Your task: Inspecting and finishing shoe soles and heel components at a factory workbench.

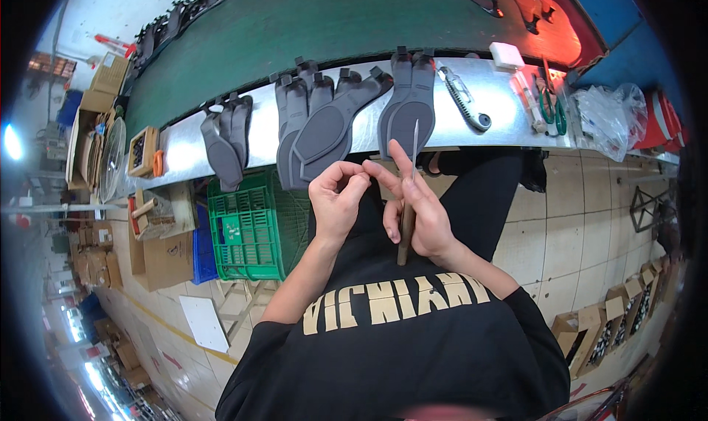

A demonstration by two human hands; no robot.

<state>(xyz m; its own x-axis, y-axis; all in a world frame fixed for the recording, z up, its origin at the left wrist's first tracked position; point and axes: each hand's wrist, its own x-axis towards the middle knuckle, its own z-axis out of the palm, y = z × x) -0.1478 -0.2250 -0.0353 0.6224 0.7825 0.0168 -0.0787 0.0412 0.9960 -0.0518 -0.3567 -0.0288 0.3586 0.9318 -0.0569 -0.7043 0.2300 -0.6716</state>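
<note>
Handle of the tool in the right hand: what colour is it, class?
The handle is brown, as the head view shows.

Tool blade (416,144) smooth metal; handle (403,237) wood-like; shoe soles (324,135) matt; bench strip (510,111) glossy metal; crate (245,228) plastic

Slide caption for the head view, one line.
Right hand holds a pointed tool beside the left hand, with dark heeled soles set along a metal bench.

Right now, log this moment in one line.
right hand: gripping thin-bladed tool; left hand: curled alongside; grey shoe soles: across metal ledge
</note>
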